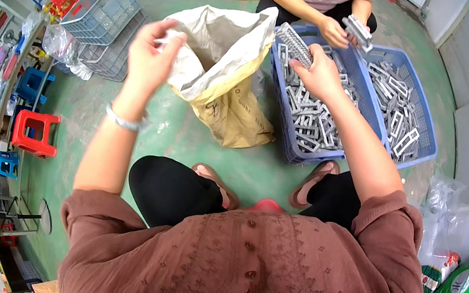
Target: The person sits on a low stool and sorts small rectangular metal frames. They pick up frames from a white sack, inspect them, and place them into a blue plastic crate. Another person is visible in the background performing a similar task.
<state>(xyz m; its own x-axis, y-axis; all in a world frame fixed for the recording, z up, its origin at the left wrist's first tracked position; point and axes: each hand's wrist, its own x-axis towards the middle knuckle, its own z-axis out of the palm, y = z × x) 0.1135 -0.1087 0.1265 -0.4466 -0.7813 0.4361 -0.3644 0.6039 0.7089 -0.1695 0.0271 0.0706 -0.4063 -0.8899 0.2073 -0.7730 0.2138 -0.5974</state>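
Note:
My left hand (154, 54), slightly blurred, is closed on the left rim of a yellow-brown woven sack (230, 115) with a white inner side. The sack stands upright on the floor with its mouth spread wide. In my right hand (320, 73) is a stack of grey rectangular metal frames (295, 44), gripped between thumb and fingers just right of the sack's mouth. Below that hand stands a blue plastic crate (283, 149) with many loose grey frames inside. Across from me a co-worker's hands (333, 32) hold another stack of frames (357, 32).
A second blue crate (429, 146) of frames adjoins the first on the right. Grey mesh crates (99, 11) stand at the far left, near a red stool (35, 132) and a shelf rack. Clear plastic bags (442, 207) and a green bag (457, 292) lie at right.

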